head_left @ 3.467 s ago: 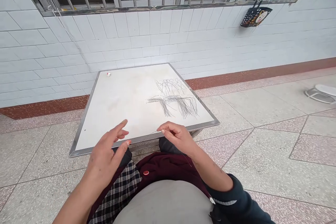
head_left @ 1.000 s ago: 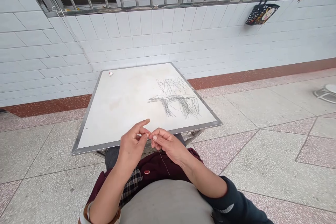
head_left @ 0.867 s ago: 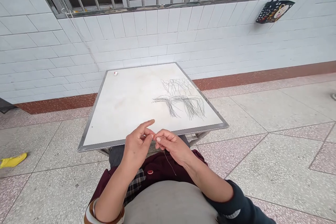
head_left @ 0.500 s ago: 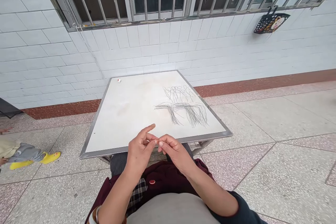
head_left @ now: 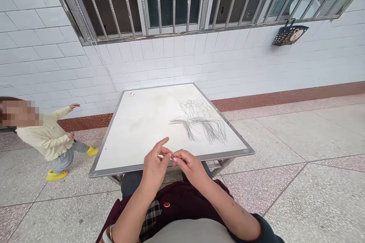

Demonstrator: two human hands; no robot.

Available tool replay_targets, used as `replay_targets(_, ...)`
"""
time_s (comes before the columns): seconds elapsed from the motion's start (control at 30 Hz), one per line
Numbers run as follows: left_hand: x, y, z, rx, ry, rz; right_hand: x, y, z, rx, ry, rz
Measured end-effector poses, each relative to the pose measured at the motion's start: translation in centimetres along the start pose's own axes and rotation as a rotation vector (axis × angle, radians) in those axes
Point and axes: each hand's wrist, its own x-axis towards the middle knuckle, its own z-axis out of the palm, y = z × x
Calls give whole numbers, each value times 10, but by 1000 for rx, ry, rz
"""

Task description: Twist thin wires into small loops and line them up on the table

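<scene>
My left hand [head_left: 155, 163] and my right hand [head_left: 191, 166] meet fingertip to fingertip over the table's near edge. Both are closed in a pinch, with the left index finger stretched out. A tiny reddish bit shows between the fingertips, too small to name. Beyond them lies the white table top [head_left: 142, 129] with a grey metal rim. On its right half are thin dark strands: looped ones [head_left: 196, 107] at the back and longer straight bunches [head_left: 209, 127] closer to me. At the far left corner sits a small white and red item [head_left: 132, 94].
A person in a pale yellow top [head_left: 49, 138] and yellow shoes is at the table's left. Behind the table stands a white tiled wall [head_left: 171, 60] with a barred window [head_left: 173, 0]. A dotted bag [head_left: 290, 35] hangs from the bars at right.
The person at the left has come closer to the table and further into view. My hands keep the same pinch at nearly the same place. The view has tilted up slightly.
</scene>
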Motion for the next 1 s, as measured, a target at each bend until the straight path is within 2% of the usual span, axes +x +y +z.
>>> replay_targets(0.17, 0, 0, 9, 18, -12, -6, -4, 2, 0, -240, 33, -99)
replay_targets(0.27, -1, 0, 16, -20, 27, -19, -6, 3, 1, -448, 122, -134)
replay_targets(0.37, -2, -1, 22, -90, 28, -41, -7, 4, 1, -557, 193, -176)
replay_targets(0.53, 1, -2, 27, -143, 13, -42, -9, 5, 0, -597, 234, -235)
replay_targets(0.73, 0, 3, 28, -174, -4, -78, -16, 10, -2, -638, 223, -299)
replay_targets(1.0, 1, 13, 28, -172, -17, -118, -18, 15, -2, -610, 224, -285)
